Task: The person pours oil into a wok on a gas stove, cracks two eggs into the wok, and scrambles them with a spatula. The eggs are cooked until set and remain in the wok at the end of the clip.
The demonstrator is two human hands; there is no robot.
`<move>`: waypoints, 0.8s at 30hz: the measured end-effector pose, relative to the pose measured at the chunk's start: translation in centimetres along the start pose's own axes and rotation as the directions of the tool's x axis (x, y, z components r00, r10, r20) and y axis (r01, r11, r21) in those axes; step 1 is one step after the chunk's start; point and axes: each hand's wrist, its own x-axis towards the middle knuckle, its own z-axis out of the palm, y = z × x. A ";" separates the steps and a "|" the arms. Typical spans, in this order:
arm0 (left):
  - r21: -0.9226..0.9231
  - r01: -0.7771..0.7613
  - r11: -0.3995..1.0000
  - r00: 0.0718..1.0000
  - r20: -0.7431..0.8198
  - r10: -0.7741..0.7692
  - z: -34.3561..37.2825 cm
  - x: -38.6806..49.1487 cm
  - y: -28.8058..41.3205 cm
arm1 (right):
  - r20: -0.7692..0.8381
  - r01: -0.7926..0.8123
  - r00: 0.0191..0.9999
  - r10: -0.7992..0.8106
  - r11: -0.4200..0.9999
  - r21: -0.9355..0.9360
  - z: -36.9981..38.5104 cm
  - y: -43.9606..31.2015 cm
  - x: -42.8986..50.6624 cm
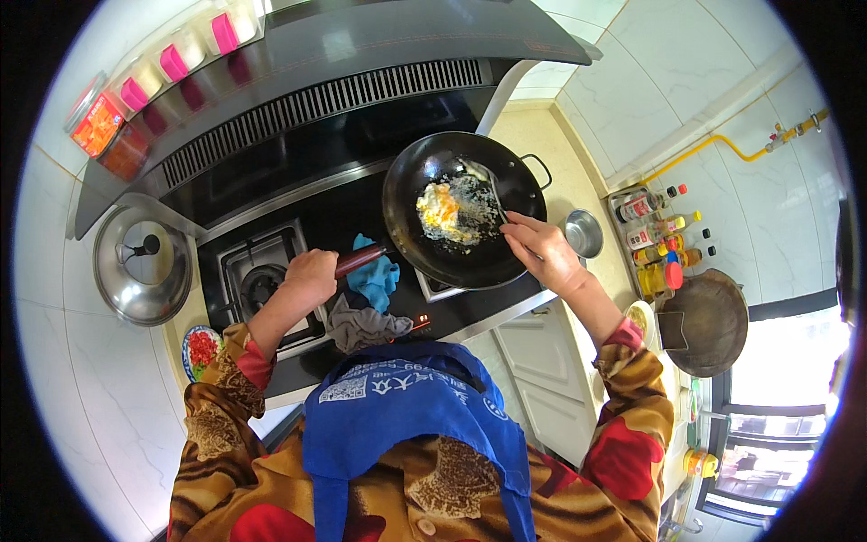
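My left hand (311, 276) grips the dark wooden handle (359, 261) of a black wok (413, 230) on the right side of the stove. In my right hand (542, 245) is a metal utensil (498, 193), probably a spoon or small spatula, its end inside the wok. White and yellow egg (441, 211) lies left of centre in the wok, with bubbling oil (477, 203) beside it. A blue cloth (374, 274) and a grey cloth (366, 325) lie on the stovetop below the handle.
The left burner (263, 284) holds no pan. A domed metal lid (143, 265) leans at the left wall, above a plate of chopped red and green food (202, 349). On the right are a metal cup (582, 234), several condiment bottles (657, 234) and a round wooden board (711, 325). The range hood (379, 40) overhangs the back.
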 end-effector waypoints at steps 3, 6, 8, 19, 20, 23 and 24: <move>-0.007 -0.011 1.000 1.000 -0.006 0.011 0.0 -0.1 0.0 | 0.007 0.079 0.997 -0.079 0.996 -0.037 1.1 -0.4 0.7; 0.004 -0.002 1.000 1.000 0.006 0.002 -0.2 -0.1 0.1 | 0.146 0.121 0.980 -0.135 0.988 0.097 0.8 -1.4 0.0; 0.013 0.008 1.000 1.000 0.012 -0.008 -0.2 0.0 0.1 | 0.249 0.122 0.957 -0.150 0.985 0.123 -0.2 -1.7 -0.7; 0.005 -0.001 1.000 1.000 -0.019 0.001 -0.2 0.1 0.1 | 0.153 0.151 0.971 -0.181 0.970 0.192 1.4 -1.7 0.5; 0.003 0.005 1.000 1.000 0.001 -0.005 -0.2 0.1 0.1 | 0.162 0.202 0.958 -0.238 0.956 0.214 1.2 -2.4 0.1; 0.012 0.009 1.000 1.000 0.017 -0.009 -0.2 0.1 0.1 | 0.344 0.245 0.900 -0.268 0.963 0.111 -1.0 -4.0 -1.3; 0.017 0.002 1.000 1.000 0.002 -0.002 -0.1 0.0 0.2 | 0.386 0.245 0.888 -0.250 0.967 0.064 -1.9 -4.5 -1.6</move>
